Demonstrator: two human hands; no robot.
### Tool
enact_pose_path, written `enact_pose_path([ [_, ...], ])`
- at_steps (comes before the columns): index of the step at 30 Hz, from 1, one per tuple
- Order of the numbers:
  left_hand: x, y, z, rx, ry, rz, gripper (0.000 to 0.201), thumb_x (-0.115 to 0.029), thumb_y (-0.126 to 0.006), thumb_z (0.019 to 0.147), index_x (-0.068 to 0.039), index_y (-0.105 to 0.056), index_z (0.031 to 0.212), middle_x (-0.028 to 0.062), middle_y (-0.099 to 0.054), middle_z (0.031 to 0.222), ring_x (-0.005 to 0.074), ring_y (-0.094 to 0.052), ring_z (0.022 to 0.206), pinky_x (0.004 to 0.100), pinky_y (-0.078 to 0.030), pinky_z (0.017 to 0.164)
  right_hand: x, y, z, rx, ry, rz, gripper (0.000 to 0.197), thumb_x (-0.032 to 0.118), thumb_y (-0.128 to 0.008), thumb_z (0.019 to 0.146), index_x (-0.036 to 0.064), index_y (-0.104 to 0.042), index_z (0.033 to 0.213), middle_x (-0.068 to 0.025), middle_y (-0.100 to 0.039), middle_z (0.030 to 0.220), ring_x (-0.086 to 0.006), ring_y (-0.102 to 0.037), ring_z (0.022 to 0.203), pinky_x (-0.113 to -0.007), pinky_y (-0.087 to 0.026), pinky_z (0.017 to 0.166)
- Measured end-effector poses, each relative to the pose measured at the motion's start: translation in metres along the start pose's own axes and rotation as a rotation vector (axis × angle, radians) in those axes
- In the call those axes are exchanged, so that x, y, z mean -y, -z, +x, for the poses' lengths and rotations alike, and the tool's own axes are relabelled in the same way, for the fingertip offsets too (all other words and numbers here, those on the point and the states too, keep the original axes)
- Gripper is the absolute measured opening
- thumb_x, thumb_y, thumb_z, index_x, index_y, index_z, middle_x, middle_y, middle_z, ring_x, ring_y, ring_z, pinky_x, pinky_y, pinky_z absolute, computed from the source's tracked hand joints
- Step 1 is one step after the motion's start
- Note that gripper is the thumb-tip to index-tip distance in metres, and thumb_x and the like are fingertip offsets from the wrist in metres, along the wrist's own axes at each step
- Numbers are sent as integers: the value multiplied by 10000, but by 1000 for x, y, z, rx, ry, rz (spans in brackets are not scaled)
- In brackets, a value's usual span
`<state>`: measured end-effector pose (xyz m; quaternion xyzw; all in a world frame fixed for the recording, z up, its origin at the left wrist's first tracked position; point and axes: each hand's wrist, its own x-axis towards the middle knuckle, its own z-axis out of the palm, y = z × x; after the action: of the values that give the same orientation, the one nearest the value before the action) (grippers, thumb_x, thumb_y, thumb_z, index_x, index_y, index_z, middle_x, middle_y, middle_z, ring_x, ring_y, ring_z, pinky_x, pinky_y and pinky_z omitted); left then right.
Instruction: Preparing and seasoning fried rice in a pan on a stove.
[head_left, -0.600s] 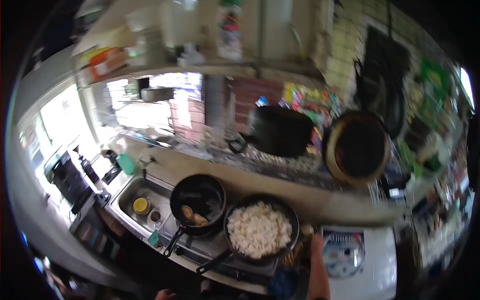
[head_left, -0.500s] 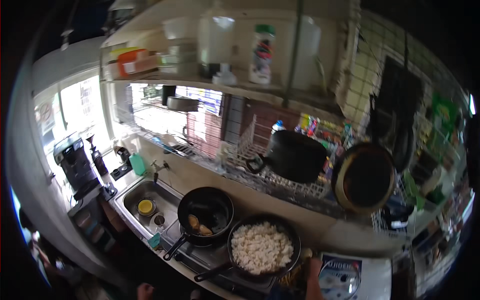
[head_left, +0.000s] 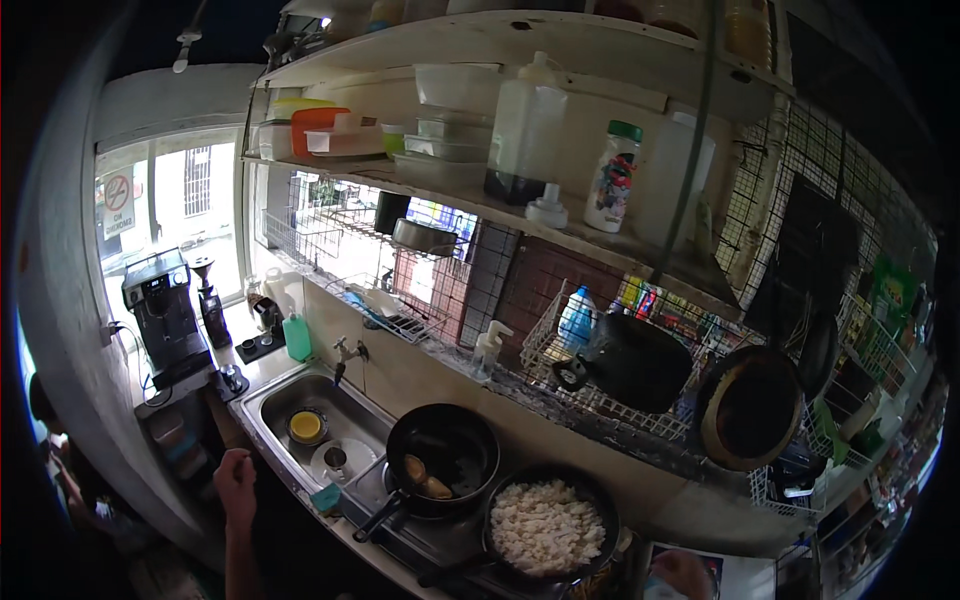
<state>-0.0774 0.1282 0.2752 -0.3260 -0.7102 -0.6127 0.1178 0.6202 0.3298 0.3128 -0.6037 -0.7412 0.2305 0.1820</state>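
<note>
Steel sink rim (head_left: pixel 262 428) lies nearest my left hand (head_left: pixel 236 478) at lower left, fingers loosely curled, holding nothing. My right hand (head_left: pixel 684 576) barely shows at the bottom edge; I cannot tell its grip. Beyond sit the teal sponge (head_left: pixel 325 497), then the frying pan (head_left: pixel 442 458). I judge this a pause between grips; a reach calls for moving forward and right.

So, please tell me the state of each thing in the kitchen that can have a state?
Left hand: raised by the sink's edge, holds nothing.
Right hand: low at the frame's edge, grip unclear.
Small black pan: on the stove, a few browned pieces inside.
Large pan: on the stove, full of white food.
Sink: no water standing, a yellow bowl inside.
</note>
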Motion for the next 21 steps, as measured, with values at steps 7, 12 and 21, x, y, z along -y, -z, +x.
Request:
enact_pose_path([
  [7, 26, -52, 65, 215, -56, -261, 69, -48, -571, 848, -13, -608, 895, 14, -572, 640, 87, -554, 592, 249, -434, 560, 256, 106, -35, -521, 627, -393, 545, 271, -835, 593, 61, -614, 1045, -96, -620, 1078, -267, -600, 1001, -372, -445, 872],
  [12, 88, -52, 66, 330, -55, -366, 75, -43, -589, 833, -11, -620, 894, 56, -602, 649, 118, -586, 608, 265, -462, 609, 510, 109, 64, -633, 791, -453, 468, 143, -751, 665, 12, -582, 1082, -154, -618, 1098, -292, -585, 1071, -362, -432, 923],
  [21, 140, 34, 57, 681, 87, -396, 174, -172, -659, 866, -26, -631, 958, 8, -518, 625, 71, -418, 569, 263, -369, 493, 780, 239, 228, -1226, 1138, -749, 465, 239, -662, 840, 109, -506, 1257, -140, -555, 1227, -294, -549, 1106, -397, -447, 921],
])
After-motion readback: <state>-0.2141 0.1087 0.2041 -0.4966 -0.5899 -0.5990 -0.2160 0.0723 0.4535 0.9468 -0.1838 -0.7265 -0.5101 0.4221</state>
